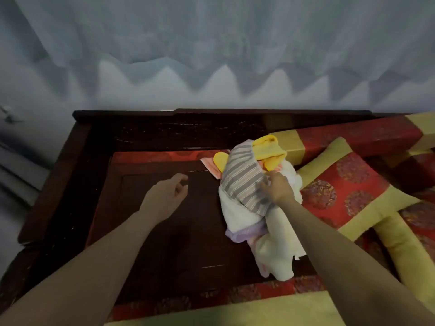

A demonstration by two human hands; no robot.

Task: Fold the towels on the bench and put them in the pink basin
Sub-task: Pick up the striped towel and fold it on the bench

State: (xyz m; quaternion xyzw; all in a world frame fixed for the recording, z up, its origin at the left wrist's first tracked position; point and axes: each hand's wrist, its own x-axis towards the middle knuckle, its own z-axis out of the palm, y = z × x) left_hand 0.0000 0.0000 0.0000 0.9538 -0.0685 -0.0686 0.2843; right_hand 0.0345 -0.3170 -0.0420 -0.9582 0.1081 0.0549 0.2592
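**Softly now: a floppy heap of towels**

The towels [237, 208] are soft and light, I think. They will bend and droop when you lift them, and they will not break. One towel may drag the others along, because they lie all mixed up. The best place to take hold is a corner or an edge, with one hand on each end, so the towel hangs flat.

The heap sits on the right part of the dark wooden bench [164, 243], touching a red and yellow cushion [348, 184]. On top is a striped towel [242, 177] in grey and white. A yellow towel [268, 147] pokes out at the far end. A bit of pink towel [211, 167] peeks out beside it. A big white towel [277, 250] lies under them all, crumpled, with a purple towel [240, 232] tucked in near the front.

The right hand [279, 188] pinches the edge of the striped towel. The left hand [168, 195] hangs over the bare wood, away from the heap, with loose fingers and nothing in it.

No towel is folded yet. The pink basin cannot be seen.
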